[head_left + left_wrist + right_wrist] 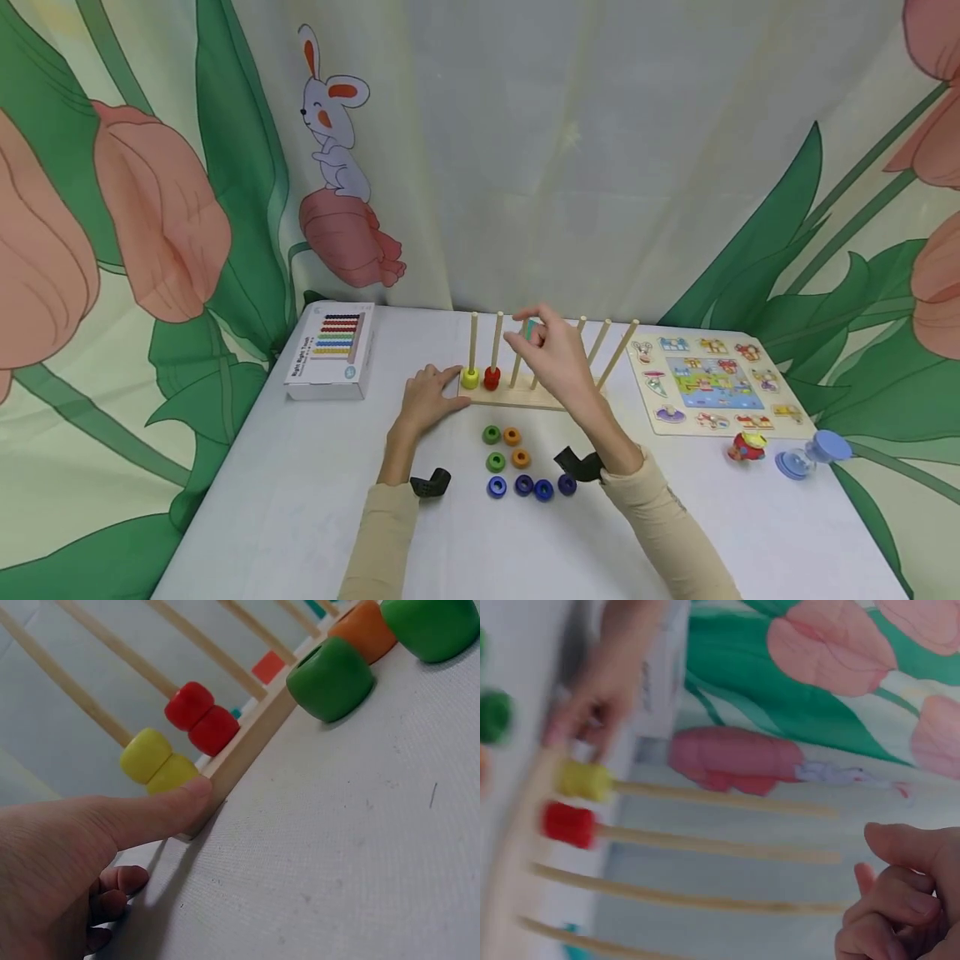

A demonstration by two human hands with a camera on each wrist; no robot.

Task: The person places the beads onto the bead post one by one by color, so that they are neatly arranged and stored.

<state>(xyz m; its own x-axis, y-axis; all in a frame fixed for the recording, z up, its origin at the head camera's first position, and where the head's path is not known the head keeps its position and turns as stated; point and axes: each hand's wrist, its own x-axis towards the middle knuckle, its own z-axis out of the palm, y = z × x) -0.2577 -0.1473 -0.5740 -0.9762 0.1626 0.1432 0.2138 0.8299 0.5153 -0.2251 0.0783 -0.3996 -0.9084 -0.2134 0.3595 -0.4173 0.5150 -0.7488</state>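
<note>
A wooden peg rack [525,398] with several upright pegs stands across the middle of the table. Two yellow beads [146,756] are stacked on its leftmost peg, with two red beads [201,716] on the peg beside it. My left hand [426,402] grips the left end of the base, thumb along the front edge and index finger at the back. Raised by the tops of the middle pegs is my right hand [553,354], thumb and index finger apart, the other fingers curled; nothing shows held in the right wrist view [900,907]. A teal thing [531,328] shows behind its fingers.
Before the rack lie green beads [491,434], orange beads [521,457] and several blue beads [543,489]. A white box [330,354] stands left; a picture puzzle board [716,387], a small red toy [747,447] and a blue hourglass-shaped toy [813,454] are right. A printed curtain [525,167] hangs behind.
</note>
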